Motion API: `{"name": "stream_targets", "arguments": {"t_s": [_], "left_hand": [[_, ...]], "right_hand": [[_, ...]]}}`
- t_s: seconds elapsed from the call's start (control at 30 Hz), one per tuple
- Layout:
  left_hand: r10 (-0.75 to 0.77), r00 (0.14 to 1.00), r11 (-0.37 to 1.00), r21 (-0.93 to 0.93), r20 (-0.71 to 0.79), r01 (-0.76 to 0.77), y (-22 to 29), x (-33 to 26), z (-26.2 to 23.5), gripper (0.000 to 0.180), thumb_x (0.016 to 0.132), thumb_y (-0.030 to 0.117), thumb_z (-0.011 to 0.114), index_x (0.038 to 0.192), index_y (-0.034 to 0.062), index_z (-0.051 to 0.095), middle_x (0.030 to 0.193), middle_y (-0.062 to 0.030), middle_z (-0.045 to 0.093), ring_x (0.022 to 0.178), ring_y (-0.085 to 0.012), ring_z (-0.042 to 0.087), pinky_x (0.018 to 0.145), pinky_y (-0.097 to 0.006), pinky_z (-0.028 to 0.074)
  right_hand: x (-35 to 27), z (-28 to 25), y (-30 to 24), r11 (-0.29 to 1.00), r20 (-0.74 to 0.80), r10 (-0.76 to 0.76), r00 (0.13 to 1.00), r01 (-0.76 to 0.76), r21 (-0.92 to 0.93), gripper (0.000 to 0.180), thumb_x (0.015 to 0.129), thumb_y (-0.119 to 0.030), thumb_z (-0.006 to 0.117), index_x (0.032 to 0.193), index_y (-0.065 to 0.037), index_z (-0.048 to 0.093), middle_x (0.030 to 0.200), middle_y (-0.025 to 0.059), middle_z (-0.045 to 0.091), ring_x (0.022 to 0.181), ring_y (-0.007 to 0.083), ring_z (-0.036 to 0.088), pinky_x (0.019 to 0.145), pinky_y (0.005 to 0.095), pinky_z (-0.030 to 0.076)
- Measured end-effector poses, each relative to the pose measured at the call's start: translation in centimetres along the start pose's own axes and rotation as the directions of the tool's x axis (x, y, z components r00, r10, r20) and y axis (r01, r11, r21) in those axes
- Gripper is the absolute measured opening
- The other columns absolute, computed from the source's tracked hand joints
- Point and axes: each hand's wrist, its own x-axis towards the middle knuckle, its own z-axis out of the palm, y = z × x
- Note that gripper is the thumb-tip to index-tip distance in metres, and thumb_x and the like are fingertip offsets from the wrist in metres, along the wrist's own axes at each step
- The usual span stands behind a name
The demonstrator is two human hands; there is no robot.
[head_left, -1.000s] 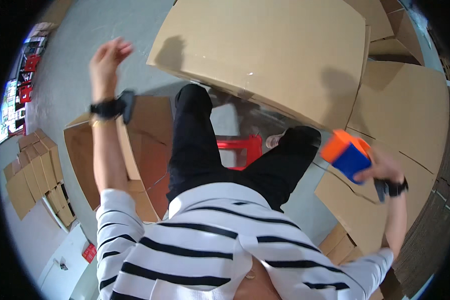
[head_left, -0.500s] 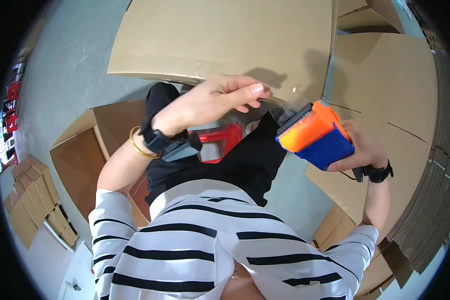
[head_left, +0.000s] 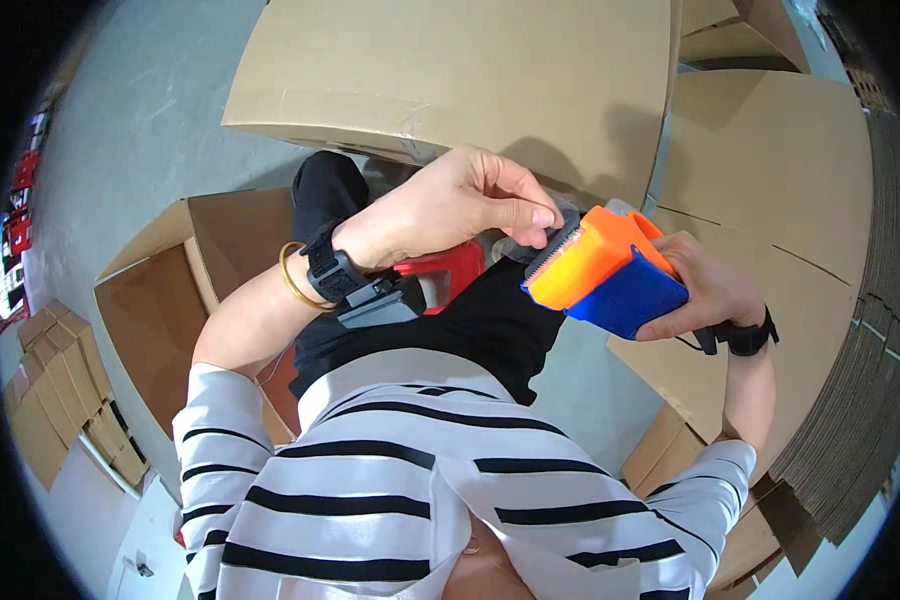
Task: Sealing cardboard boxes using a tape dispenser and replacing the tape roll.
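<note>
My right hand (head_left: 712, 285) grips a hand-held tape dispenser (head_left: 610, 275), orange on top and blue below, tilted with its dark toothed edge toward my left hand. My left hand (head_left: 460, 205) reaches across from the left. Its thumb and forefinger are pinched together at that toothed edge, on what looks like the loose end of the clear tape; the film itself is hard to make out. Just beyond both hands stands a large brown carton (head_left: 450, 75), its near edge by my knees and a strip of clear tape along it.
An open carton (head_left: 155, 320) stands at my left. A red object (head_left: 460, 268) shows between my legs, partly hidden by my left wrist. Large cardboard sheets (head_left: 770, 180) lie at the right, beside a tall stack of flat cardboard (head_left: 860, 350). Folded cardboard (head_left: 58, 390) sits far left.
My left hand has moved right to the dispenser's toothed edge, and its fingers have closed into a pinch. The dispenser in my right hand has shifted slightly left.
</note>
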Motion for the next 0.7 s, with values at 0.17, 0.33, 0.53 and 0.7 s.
{"name": "stream_targets", "arguments": {"t_s": [0.17, 0.33, 0.53, 0.7], "left_hand": [[0.169, 0.964, 0.94, 0.328, -0.205, -0.095, 0.0, -1.3, 0.1, 0.015, 0.093, 0.012, 0.064, 0.094, -0.0021, 0.069, 0.082, -0.0036, 0.07, 0.076, -0.0099, 0.062, 0.077, -0.025, 0.052], [0.149, 0.93, 0.911, 0.412, -0.335, 0.003, -1.0, -2.8, -2.4, 0.014, 0.093, 0.01, 0.063, 0.092, -0.0019, 0.069, 0.08, -0.0028, 0.069, 0.077, -0.0084, 0.062, 0.075, -0.024, 0.051], [0.171, 0.887, 0.915, 0.403, -0.429, 0.018, -1.5, -6.2, -7.8, 0.013, 0.093, 0.009, 0.062, 0.092, -0.0025, 0.068, 0.078, -0.0018, 0.068, 0.076, -0.008, 0.061, 0.073, -0.023, 0.05], [0.143, 0.793, 0.862, 0.468, -0.593, 0.195, -0.2, -10.6, -13.5, 0.017, 0.093, 0.015, 0.064, 0.09, -0.0008, 0.068, 0.08, -0.0011, 0.066, 0.08, -0.0089, 0.059, 0.081, -0.025, 0.047]], "right_hand": [[1.7, 0.3, -1.7, 0.979, 0.006, 0.156, 0.988, -0.155, 0.134, 0.051, 0.062, -0.036, 0.085, 0.084, 0.001, 0.059, 0.071, 0.0086, 0.06, 0.063, 0.0202, 0.056, 0.061, 0.0296, 0.045], [2.7, -0.9, -3.4, 0.909, 0.07, 0.252, 0.965, -0.261, 0.326, 0.049, 0.059, -0.032, 0.088, 0.084, 0.0, 0.061, 0.07, 0.0045, 0.06, 0.063, 0.0154, 0.056, 0.061, 0.028, 0.045], [0.7, -2.4, -0.2, 0.91, 0.136, 0.253, 0.958, -0.283, 0.302, 0.046, 0.058, -0.029, 0.088, 0.081, 0.0, 0.061, 0.069, 0.0035, 0.06, 0.062, 0.0134, 0.054, 0.059, 0.0275, 0.044], [-3.7, -4.1, 1.7, 0.87, 0.164, 0.424, 0.891, -0.451, 0.2, 0.045, 0.056, -0.025, 0.088, 0.081, 0.0, 0.061, 0.07, 0.0036, 0.061, 0.063, 0.0116, 0.054, 0.059, 0.0274, 0.043]]}}
